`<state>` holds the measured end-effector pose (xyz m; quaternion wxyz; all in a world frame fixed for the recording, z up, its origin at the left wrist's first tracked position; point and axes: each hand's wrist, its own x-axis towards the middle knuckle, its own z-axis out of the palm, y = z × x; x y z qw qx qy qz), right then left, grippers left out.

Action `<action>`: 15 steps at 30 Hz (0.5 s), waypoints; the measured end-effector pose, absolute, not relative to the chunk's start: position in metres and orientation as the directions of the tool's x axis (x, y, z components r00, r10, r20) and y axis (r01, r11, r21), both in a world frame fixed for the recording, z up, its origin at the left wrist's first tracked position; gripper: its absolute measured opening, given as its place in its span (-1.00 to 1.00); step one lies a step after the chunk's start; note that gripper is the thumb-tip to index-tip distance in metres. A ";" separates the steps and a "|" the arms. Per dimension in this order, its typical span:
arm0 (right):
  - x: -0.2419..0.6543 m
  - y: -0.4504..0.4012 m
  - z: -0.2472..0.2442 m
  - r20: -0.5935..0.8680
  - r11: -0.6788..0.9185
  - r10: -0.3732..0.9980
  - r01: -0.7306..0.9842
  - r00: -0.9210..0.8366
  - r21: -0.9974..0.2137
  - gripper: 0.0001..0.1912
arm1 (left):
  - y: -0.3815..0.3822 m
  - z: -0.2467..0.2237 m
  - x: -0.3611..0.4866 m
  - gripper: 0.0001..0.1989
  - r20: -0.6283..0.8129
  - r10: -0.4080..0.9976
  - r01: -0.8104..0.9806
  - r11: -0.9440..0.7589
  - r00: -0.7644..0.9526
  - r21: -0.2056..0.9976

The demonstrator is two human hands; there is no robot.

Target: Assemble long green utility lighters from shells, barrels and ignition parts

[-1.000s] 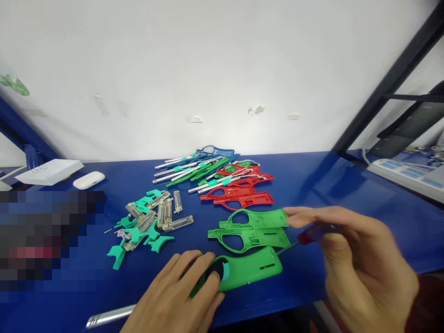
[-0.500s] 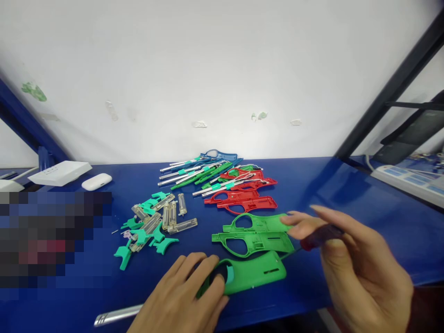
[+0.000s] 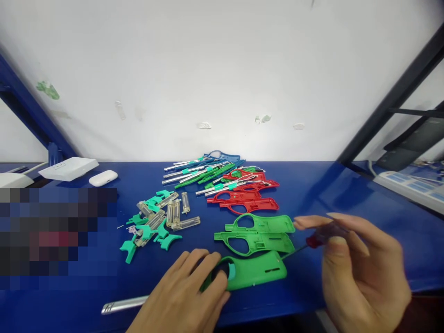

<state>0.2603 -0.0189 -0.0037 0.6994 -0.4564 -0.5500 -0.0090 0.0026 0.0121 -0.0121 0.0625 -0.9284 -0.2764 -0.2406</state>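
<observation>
Left hand [image 3: 189, 289] holds the green casing [image 3: 258, 272] between five and six o'clock; right hand [image 3: 362, 273] grips a screwdriver [image 3: 314, 239] that reaches the casing's three-o'clock end; if pressure makes it skid, I judge it could gouge the casing or jab the left hand. I see a blue table [image 3: 298, 185]; white wall [image 3: 222, 69] at twelve; dark post [image 3: 391, 92] at two.

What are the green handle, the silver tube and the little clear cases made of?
The green handle looks like plastic: one even colour with a soft sheen. The silver tube is probably metal, polished, because it shines in bright streaks. The little clear cases seem to be hard, glossy plastic, since they're see-through, but maybe glass.
</observation>
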 end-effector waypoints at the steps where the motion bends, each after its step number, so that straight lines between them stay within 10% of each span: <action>1: 0.261 -0.018 -0.006 0.769 0.594 0.496 0.488 0.403 -0.639 -0.63 | 0.012 -0.012 0.002 -0.67 0.473 0.492 0.547 -0.837 0.731 0.025; 15: 0.264 -0.020 -0.006 0.748 0.629 0.568 0.406 0.343 -0.663 -0.60 | 0.009 -0.005 0.003 -0.64 0.494 0.483 0.553 -0.833 0.723 0.005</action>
